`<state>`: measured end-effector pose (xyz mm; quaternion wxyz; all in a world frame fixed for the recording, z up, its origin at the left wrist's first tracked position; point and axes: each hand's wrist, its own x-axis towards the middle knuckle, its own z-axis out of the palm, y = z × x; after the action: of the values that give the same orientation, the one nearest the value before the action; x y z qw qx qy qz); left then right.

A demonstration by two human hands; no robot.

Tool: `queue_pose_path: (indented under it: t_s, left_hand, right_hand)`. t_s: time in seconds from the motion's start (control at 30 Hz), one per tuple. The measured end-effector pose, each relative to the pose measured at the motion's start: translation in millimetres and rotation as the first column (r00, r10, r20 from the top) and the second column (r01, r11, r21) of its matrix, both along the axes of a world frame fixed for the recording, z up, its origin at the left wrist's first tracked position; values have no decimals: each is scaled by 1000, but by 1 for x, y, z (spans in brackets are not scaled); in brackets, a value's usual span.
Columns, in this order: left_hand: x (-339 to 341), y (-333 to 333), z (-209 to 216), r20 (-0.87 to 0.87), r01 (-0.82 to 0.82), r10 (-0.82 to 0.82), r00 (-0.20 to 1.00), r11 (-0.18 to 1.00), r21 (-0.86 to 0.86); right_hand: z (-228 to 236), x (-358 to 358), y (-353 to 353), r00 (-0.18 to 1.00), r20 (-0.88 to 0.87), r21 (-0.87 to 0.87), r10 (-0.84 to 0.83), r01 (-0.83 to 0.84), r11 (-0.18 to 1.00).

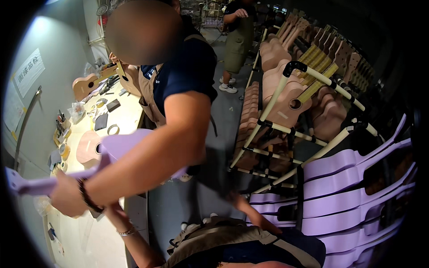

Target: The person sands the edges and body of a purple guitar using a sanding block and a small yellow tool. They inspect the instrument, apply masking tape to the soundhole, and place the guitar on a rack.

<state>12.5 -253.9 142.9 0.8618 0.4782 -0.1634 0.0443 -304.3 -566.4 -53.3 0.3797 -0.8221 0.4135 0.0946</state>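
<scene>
A purple ukulele (125, 142) is held up over the left bench, its neck pointing left. A co-worker's hand (69, 195) with a dark beaded bracelet is wrapped round that neck, and the co-worker's arm crosses in front of the body. My left hand (115, 212) is just below the co-worker's wrist, a silver bracelet on its arm. Its fingers are hidden behind the co-worker's hand, so its grip does not show. On the other side, my right hand (235, 199) hangs low over the floor near the purple ukuleles on the rack, dark and blurred; no held thing can be made out.
The pale workbench (82, 236) along the left wall bears a bare-wood ukulele (87, 147), tape rolls and dark blocks. To the right stands a pipe-frame rack (272, 105) of wooden ukuleles, with stacked purple ukuleles (333, 196) nearer. Another person (239, 38) stands in the far aisle.
</scene>
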Motion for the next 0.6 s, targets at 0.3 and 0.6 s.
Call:
queue_pose_path:
  t_s: [0.3,0.6]
  left_hand:
    - [-36,-6,-42,-402,-137,177,899,983,125]
    - [-113,12,-291,-944,837,-167,284,-437,329]
  right_hand:
    - [-84,-56,45,975,-203,897,95,146,417]
    - [-112,-53,41,925,-380,906,26,366,212]
